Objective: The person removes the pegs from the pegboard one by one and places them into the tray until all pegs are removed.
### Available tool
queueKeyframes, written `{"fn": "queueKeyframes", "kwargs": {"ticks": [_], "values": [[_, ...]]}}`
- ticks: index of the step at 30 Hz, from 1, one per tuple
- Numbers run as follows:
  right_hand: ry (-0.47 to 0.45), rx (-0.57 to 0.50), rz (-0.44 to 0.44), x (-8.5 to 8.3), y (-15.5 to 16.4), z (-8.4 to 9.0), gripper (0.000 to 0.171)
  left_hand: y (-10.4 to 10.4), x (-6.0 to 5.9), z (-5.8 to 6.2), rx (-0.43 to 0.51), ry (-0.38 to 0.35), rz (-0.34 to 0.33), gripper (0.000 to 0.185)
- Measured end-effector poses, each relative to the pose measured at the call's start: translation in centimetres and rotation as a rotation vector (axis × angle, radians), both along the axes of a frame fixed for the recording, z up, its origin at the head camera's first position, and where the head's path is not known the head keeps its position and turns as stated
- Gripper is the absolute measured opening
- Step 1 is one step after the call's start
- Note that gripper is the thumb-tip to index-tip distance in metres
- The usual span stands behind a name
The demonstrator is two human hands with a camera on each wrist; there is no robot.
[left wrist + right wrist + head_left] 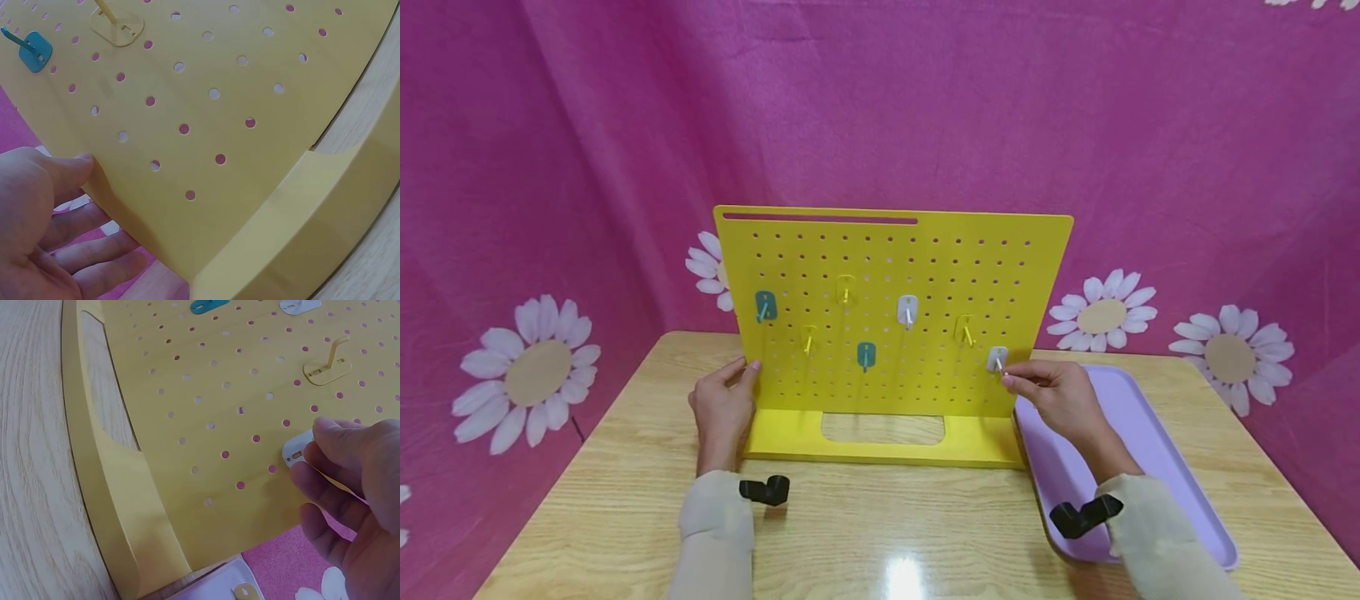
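Observation:
A yellow pegboard [880, 387] stands upright on its base, with several hooks on its face. My left hand [724, 404] grips the board's left edge, thumb on the front and the other fingers behind. Just above it is a teal hook [765, 306]. My right hand [1060, 398] pinches the peg of a white hook [997, 358] low on the right side. That hook's plate [294, 449] lies against the board, partly covered by the fingers. Up and to its left sits a yellow hook [328, 372]. Another white hook [907, 310] is near the middle.
A purple tray [1180, 467] lies on the wooden table [835, 533] at the right, beneath my right forearm. A yellow piece [246, 592] shows in it in the right wrist view. Behind the board hangs a magenta cloth [880, 100] with daisies.

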State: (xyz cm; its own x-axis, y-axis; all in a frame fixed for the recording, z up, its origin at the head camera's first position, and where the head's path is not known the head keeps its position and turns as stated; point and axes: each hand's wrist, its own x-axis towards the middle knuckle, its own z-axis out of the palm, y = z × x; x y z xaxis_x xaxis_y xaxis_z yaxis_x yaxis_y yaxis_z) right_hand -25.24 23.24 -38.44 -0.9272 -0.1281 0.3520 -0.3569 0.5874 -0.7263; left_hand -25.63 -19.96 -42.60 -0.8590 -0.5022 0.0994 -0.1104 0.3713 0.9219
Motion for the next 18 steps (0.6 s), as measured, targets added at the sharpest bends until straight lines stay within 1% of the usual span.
{"fn": "queueKeyframes", "kwargs": {"ticks": [7,13,18], "values": [[0.025,0.005,-0.02,-0.01,-0.02,-0.27,0.013,0.02,-0.04,0.04,-0.004,0.004,-0.001,0.043],[0.01,0.007,-0.04,0.02,-0.08,-0.36,0.013,0.09,-0.02,0.0,0.011,-0.002,-0.004,0.044],[0.0,0.0,-0.049,0.18,-0.11,0.09,0.015,0.04,-0.04,0.03,0.004,0.001,0.002,0.043]]}}
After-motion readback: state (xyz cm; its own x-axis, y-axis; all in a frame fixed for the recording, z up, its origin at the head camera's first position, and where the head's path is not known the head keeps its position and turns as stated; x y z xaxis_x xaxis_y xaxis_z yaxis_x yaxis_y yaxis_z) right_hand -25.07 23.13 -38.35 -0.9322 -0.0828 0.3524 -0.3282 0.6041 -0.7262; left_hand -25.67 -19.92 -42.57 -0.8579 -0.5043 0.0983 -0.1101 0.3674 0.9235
